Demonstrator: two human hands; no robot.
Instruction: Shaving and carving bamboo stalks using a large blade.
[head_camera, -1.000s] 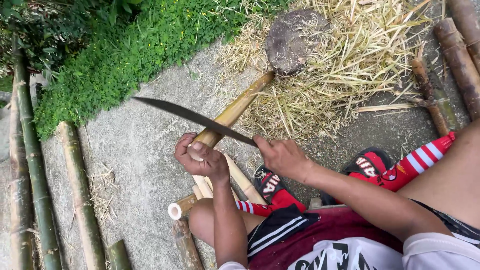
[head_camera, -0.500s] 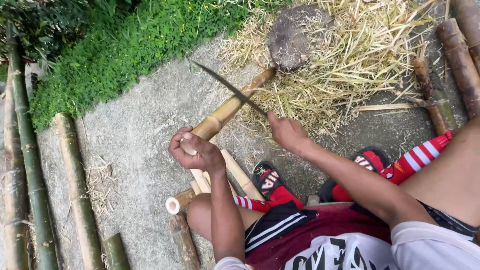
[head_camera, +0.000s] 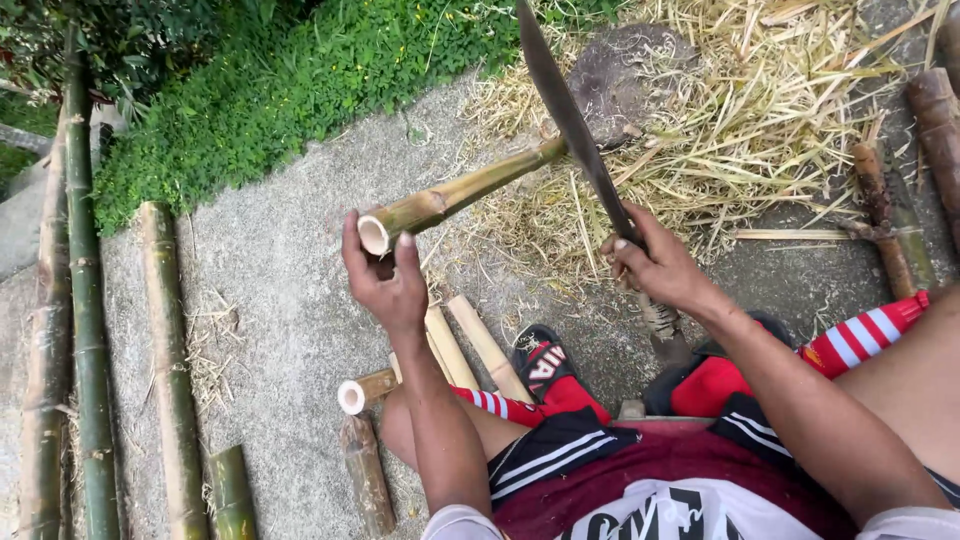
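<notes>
1. Green and yellow, the bamboo piece (head_camera: 455, 195) is a round, hollow tube with a pale, cut end near the person.
2. It tilts up off the ground, and its far end rests by the brown stump (head_camera: 625, 85).
3. The left hand (head_camera: 385, 275) grips the near end of the bamboo piece, with the thumb on one side and the fingers on the other.
4. The right hand (head_camera: 655, 265) is closed tight around the handle of the long knife (head_camera: 570, 120).
5. The knife has a thin, dark, smooth blade, and it points up and away to the top edge of the view.
6. The blade touches the bamboo piece near its far end, close to the stump.
7. Dry straw (head_camera: 760, 130) lies in a thick, messy heap around the stump.
8. The rough grey concrete ground (head_camera: 270, 290) has open room between the left hand and the long poles.
9. Long green bamboo poles (head_camera: 90, 330) lie side by side along the left edge.
10. Short, pale cut sticks (head_camera: 465, 345) lie under the left arm, next to the knee.
11. Bushy green grass (head_camera: 290, 90) fills the top left, beyond the edge of the concrete.
12. More old brown bamboo (head_camera: 885, 210) lies on the right side, near the straw.
</notes>
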